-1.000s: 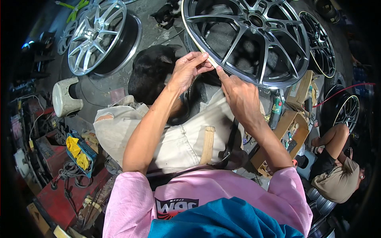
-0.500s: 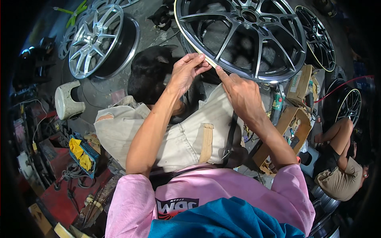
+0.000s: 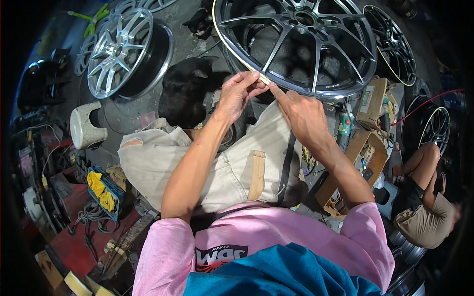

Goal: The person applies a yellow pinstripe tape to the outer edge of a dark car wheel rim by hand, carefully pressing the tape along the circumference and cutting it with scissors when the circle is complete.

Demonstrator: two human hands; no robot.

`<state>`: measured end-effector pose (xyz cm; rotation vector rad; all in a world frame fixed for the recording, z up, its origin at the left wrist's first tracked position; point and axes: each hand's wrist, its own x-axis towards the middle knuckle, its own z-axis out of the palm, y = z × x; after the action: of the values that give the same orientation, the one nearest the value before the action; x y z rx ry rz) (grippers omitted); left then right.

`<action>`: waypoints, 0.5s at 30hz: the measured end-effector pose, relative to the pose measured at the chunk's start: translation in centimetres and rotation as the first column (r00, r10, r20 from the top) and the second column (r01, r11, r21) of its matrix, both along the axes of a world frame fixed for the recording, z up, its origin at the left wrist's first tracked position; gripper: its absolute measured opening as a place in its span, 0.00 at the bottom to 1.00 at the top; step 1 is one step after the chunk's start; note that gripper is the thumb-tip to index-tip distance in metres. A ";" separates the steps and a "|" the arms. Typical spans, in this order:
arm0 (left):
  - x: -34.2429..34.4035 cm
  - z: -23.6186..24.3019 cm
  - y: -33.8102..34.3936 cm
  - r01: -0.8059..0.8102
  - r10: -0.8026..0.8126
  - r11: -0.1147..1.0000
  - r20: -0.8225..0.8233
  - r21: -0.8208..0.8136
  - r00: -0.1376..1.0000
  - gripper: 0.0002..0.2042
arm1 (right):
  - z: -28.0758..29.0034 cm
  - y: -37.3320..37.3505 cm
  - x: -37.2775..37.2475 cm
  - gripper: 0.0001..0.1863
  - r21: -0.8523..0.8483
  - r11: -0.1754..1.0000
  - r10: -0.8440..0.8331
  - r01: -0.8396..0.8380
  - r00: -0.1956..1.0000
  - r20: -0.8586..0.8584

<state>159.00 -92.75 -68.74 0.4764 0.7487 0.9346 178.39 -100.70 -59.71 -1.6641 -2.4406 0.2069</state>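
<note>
A grey multi-spoke wheel rim (image 3: pixel 317 59) stands tilted in front of me at the top. A thin cream strip of tape (image 3: pixel 265 80) follows its left and lower edge. My left hand (image 3: pixel 236 97) pinches the tape at the lower edge between thumb and fingers. Close beside it, my right hand (image 3: pixel 302 116) presses the strip with a stretched index fingertip. Its other fingers curl below and are partly hidden. Both forearms reach up over my beige trousers (image 3: pixel 222 172).
A black cat (image 3: pixel 182 91) lies left of my hands; a second cat (image 3: pixel 200 23) is farther off. Silver wheels (image 3: pixel 118 49), a white stool (image 3: pixel 88 126) and a red machine (image 3: pixel 89 246) stand left. Cardboard boxes (image 3: pixel 373 106), a green grinder (image 3: pixel 344 126) and a seated person (image 3: pixel 424 217) are right.
The wheel rim has shifted slightly left and up in view. My left hand has moved a little right and down along the edge, closer to my right index finger, which has barely moved.
</note>
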 end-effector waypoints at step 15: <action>1.5 0.1 -1.4 -0.048 0.048 0.999 0.021 -0.003 0.999 0.10 | -0.4 -0.4 1.6 0.28 -0.002 1.000 -0.007 0.007 0.999 0.035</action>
<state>160.46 -94.11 -68.67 0.4476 0.7444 0.9822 179.97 -101.09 -60.06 -1.6910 -2.4606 0.1810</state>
